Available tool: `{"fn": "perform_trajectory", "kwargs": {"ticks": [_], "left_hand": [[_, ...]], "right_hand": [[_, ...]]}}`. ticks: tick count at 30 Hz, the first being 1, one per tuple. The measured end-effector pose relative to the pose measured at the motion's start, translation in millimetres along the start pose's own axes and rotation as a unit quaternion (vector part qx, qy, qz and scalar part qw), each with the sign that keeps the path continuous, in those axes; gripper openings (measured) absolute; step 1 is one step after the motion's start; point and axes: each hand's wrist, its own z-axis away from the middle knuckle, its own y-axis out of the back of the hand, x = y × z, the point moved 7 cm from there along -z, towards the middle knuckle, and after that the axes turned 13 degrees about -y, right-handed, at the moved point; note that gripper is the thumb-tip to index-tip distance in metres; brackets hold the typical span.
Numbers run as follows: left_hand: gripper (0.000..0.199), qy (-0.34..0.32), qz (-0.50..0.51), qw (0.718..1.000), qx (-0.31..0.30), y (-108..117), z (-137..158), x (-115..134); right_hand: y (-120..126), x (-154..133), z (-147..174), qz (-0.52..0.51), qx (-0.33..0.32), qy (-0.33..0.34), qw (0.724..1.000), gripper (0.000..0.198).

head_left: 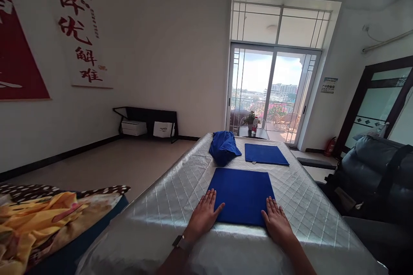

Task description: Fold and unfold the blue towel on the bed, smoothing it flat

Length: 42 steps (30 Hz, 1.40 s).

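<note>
A flat blue square of cloth, perhaps folded, lies on a quilted silvery mattress. My left hand rests flat on its left edge, fingers stretched out and thumb apart. Along the right edge lies my right hand, also flat with its fingers extended. Behind this piece, to the right, is another flat blue square with a small pale tag at its near edge. A crumpled blue cloth heap sits at the back left of the mattress.
Patterned yellow bedding lies low on the left. A dark bulky bag rests on dark seating at the right. Beyond the mattress stand a small table with a bottle and a glass sliding door. A black rack is against the wall.
</note>
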Motion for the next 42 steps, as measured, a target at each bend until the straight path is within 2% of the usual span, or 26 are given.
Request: {"fn": "perform_trajectory", "kwargs": {"ticks": [6, 9, 12, 16, 18, 21, 24, 27, 35, 37, 39, 42], "left_hand": [[0.082, -0.004, -0.004, 1.0, 0.018, 11.7, 3.1, 1.6], [0.079, -0.004, -0.008, 0.999, 0.048, 18.3, 1.9, 12.7], [0.075, -0.071, 0.018, 0.997, 0.038, 13.8, -6.2, 58.0], [0.069, -0.236, 0.077, 0.969, 0.0, -2.5, -13.1, 155.0], [0.068, -0.258, 0.1, 0.961, -0.008, -9.4, -12.9, 188.0], [0.072, -0.239, 0.112, 0.964, -0.027, -15.4, -9.1, 205.2], [0.074, -0.207, 0.106, 0.971, -0.053, -11.8, -1.7, 193.9], [0.074, -0.164, 0.093, 0.98, -0.068, 0.0, 7.0, 165.5], [0.079, -0.008, 0.015, 0.997, -0.069, 22.5, 47.5, 46.9], [0.078, 0.013, 0.0, 0.998, -0.059, 24.9, 57.8, 24.8], [0.077, 0.018, -0.012, 0.999, -0.038, 26.1, 64.5, 12.7], [0.075, 0.017, -0.023, 1.0, -0.002, 24.7, 68.5, 8.1]], "right_hand": [[-0.3, 0.1, -0.4, -0.011, 0.009, 0.007, 1.0, 0.066], [-1.1, 0.5, -0.4, -0.02, 0.006, 0.011, 1.0, 0.068], [-2.1, 0.4, -0.8, -0.027, 0.002, 0.012, 1.0, 0.068], [-2.0, 0.0, -1.5, -0.009, 0.01, 0.021, 1.0, 0.065], [-2.3, -0.7, -1.4, 0.018, 0.012, 0.033, 0.999, 0.062], [-2.8, -1.3, -0.1, 0.051, 0.004, 0.046, 0.998, 0.061], [0.0, -3.1, 2.7, 0.05, 0.008, 0.055, 0.997, 0.062], [1.9, -2.4, 3.2, 0.026, 0.012, 0.039, 0.999, 0.065], [-6.2, 2.2, -1.7, -0.018, 0.018, 0.021, 0.999, 0.067], [-6.6, 3.1, -1.8, -0.018, 0.019, 0.017, 1.0, 0.067], [-5.7, 3.5, -1.7, -0.017, 0.02, 0.013, 1.0, 0.067], [-4.6, 3.5, -1.7, -0.014, 0.024, 0.012, 1.0, 0.067]]}}
